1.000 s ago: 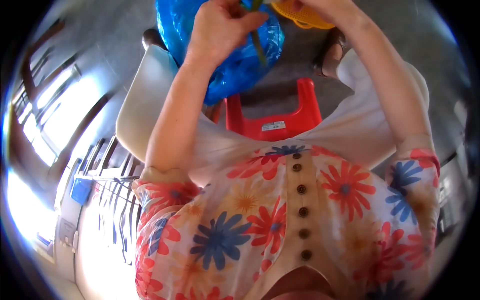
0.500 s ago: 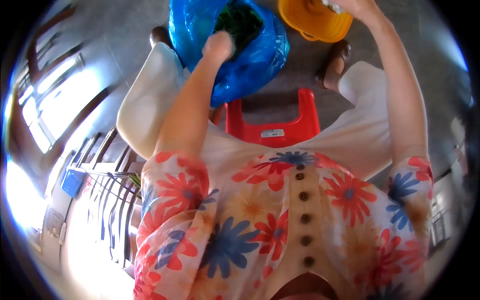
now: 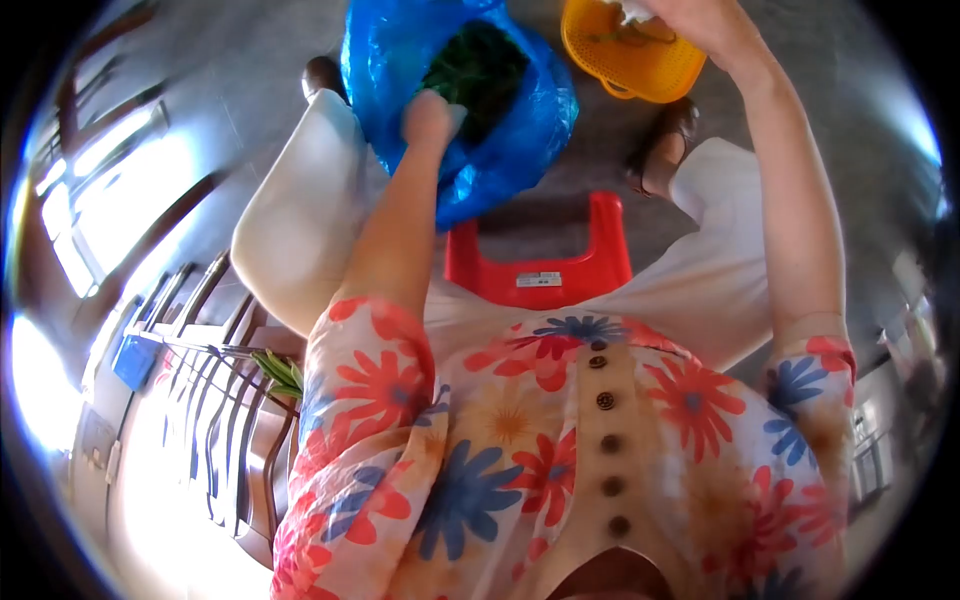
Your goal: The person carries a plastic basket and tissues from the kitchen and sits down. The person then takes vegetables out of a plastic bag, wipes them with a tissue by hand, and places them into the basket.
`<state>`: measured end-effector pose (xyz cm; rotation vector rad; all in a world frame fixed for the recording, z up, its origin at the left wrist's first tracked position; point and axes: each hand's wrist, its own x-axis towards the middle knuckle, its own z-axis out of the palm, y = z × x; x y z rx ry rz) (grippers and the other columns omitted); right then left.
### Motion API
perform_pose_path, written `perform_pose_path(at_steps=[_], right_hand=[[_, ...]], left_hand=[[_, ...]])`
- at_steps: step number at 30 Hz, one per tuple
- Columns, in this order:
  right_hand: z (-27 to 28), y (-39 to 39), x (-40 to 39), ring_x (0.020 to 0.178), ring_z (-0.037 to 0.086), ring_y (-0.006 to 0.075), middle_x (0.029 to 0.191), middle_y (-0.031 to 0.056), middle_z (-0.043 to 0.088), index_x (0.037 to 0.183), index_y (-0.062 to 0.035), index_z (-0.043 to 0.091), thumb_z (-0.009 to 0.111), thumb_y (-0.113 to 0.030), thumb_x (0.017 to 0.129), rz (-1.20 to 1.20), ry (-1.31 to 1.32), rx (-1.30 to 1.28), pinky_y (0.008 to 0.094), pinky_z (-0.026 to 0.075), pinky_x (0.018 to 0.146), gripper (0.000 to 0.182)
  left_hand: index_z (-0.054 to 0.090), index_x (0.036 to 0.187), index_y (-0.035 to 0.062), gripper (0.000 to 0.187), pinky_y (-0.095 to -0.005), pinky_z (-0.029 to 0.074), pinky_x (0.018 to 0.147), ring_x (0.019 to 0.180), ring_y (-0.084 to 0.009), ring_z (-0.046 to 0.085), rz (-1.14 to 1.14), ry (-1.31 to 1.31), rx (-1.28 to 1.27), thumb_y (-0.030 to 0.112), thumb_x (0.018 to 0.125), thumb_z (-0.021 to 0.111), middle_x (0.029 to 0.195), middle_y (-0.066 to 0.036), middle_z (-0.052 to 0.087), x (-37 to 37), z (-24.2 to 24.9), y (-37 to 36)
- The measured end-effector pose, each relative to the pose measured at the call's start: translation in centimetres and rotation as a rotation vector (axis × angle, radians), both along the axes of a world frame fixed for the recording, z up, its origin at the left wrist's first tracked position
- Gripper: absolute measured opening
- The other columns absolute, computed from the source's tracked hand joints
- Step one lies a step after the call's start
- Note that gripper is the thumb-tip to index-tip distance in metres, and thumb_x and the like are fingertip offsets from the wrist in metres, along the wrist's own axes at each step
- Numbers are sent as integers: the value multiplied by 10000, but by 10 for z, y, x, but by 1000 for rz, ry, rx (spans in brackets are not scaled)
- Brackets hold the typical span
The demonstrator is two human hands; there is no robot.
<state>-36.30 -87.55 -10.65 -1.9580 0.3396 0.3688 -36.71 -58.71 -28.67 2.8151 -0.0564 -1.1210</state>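
Observation:
A blue plastic bag [image 3: 520, 150] sits on the floor between my legs, its mouth open on a heap of dark green leaves [image 3: 480, 75]. My left hand [image 3: 430, 118] is closed at the near left side of that mouth, beside the leaves; what its fingers hold is hidden. Up at the top right, my right hand [image 3: 705, 25] reaches over a yellow perforated basket [image 3: 660, 75], with its fingers partly cut off by the frame edge. A small white thing [image 3: 637, 10] shows at these fingers, too little of it to name. Thin brownish-green stems [image 3: 630, 38] show in the basket.
A red plastic stool [image 3: 540, 280] with a white label lies under me, between my thighs. On the left stand a slatted rack [image 3: 225, 400] with long green leaves [image 3: 280, 372], a small blue container [image 3: 137, 360] and dark wooden chair parts [image 3: 170, 230].
My left hand has drawn back slightly toward me, from over the leaves to the bag's near side. More leaves and more of the basket's inside show. My right hand stays over the basket.

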Motion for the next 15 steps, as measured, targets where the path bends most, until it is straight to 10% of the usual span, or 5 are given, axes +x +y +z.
perform_pose_path(at_steps=[5,8,11,15], right_hand=[[-15,-4,-4,691,592,110,802,65,652,965,20,597,543,-211,886,-12,-72,436,200,459,659,250],[13,3,-8,706,590,104,805,50,641,983,22,591,535,-223,891,36,-160,85,202,461,651,267],[14,5,-5,697,578,93,800,35,629,1006,19,586,521,-235,902,-2,-90,135,201,456,641,282],[-14,11,-5,685,560,85,792,31,630,1010,-3,590,500,-282,913,-23,-156,335,202,446,642,308]], left_hand=[[658,885,70,281,-393,485,774,871,-346,601,14,45,-127,182,629,626,869,-160,644,30,44,-19],[648,865,68,221,-371,494,749,821,-324,616,-233,-7,-300,138,659,609,848,-139,650,45,90,-30],[621,871,16,142,-250,464,522,593,-122,618,-313,-88,-620,109,766,598,736,-57,646,61,120,-28],[640,987,54,221,-245,446,549,596,-93,556,-154,14,-701,153,791,637,768,-30,627,72,146,-28]])
